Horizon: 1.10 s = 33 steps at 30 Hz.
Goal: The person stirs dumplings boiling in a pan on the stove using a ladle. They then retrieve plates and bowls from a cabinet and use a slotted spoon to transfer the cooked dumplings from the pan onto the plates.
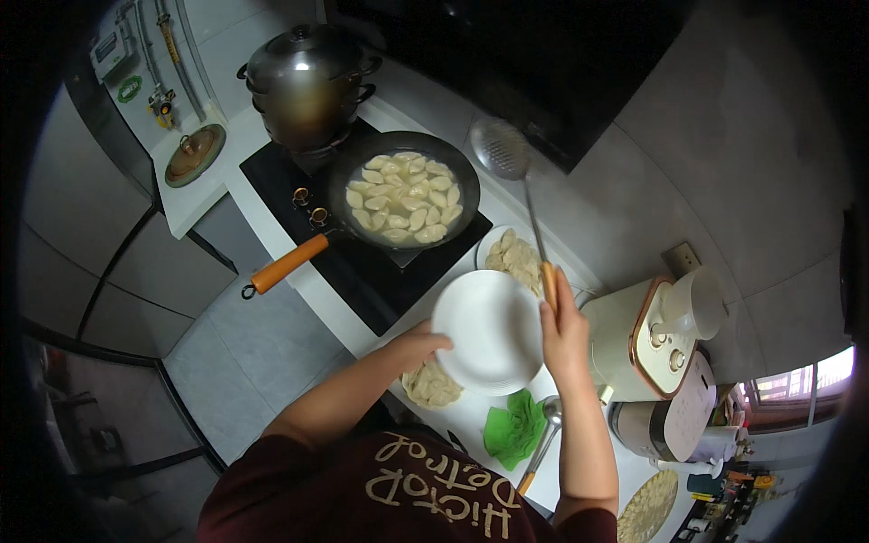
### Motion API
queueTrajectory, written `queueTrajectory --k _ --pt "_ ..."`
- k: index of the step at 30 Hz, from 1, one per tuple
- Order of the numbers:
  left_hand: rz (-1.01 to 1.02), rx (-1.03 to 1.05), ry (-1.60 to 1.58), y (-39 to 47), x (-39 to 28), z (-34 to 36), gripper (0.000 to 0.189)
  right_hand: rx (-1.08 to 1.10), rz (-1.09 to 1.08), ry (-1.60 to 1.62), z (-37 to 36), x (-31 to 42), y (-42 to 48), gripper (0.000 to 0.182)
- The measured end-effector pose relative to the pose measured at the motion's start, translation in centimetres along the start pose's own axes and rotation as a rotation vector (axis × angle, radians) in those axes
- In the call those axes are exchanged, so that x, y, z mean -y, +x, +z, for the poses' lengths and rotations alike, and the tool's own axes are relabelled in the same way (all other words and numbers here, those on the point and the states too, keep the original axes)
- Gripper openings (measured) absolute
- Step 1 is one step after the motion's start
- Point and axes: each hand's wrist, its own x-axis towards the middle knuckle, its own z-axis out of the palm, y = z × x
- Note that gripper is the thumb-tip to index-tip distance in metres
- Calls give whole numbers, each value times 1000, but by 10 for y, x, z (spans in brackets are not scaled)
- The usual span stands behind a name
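My left hand (419, 347) grips the left rim of a white plate (485, 329), which bears no food. In my right hand (565, 326) is the wooden handle of a metal skimmer (501, 148), its perforated bowl raised to the right of a wok. The wok (470, 203), with an orange-brown handle, sits on the black cooktop and holds many dumplings (400, 193) in liquid. Beyond the white plate, another plate carries a heap of dumplings (514, 260). More dumplings (432, 387) lie below my left hand, partly hidden. A green cloth (514, 427) rests on the counter beside a metal ladle (553, 410).
A lidded steamer pot (305, 88) stands behind the wok. At far left lies a glass lid (195, 155). Two countertop appliances (614, 343) (669, 414) stand right of my right arm, with a round tray of pale food (648, 509) farther down.
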Motion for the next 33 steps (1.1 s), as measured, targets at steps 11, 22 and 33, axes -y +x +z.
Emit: queueTrajectory --k 11,22,33 --pt "252 -555 -356 -188 -35 -35 63 143 12 -438 115 27 89 53" --pt "463 -592 -382 -214 -67 -36 52 550 710 915 137 34 110 27" --pt "391 -437 -336 -202 -65 -34 50 606 846 1183 109 40 104 36"
